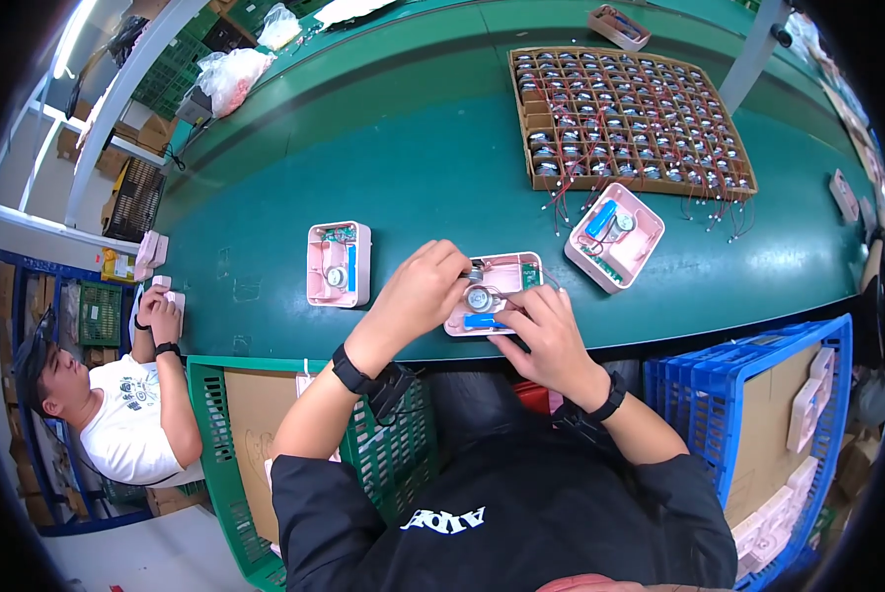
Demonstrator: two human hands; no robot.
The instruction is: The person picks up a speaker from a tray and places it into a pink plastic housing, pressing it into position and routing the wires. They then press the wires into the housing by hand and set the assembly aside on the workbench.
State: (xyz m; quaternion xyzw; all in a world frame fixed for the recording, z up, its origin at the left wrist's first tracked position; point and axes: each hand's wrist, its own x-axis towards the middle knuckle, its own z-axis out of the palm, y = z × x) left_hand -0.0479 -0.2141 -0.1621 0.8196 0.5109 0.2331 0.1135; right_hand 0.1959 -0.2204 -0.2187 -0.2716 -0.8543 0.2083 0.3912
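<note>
At the near edge of the green bench, a pale pink plastic housing (506, 262) lies open side up between my hands. Inside it are a round silver speaker (479, 298), a blue cylindrical battery (484, 321) and a green circuit board (531, 276). My left hand (413, 296) reaches over its left side, fingertips pinched beside the speaker; what they grip is hidden. Over its right side, my right hand (551, 335) has its fingers curled close together near the battery and thin wires. Its fingertips are partly hidden, and what they pinch does not show.
Similar pink housings with parts inside lie left (363, 264) and right (648, 242). A divided cardboard tray (640, 187) of wired speakers stands beyond. Below the bench are a green crate (227, 474) and a blue crate (694, 375). Another person (141, 409) works at far left.
</note>
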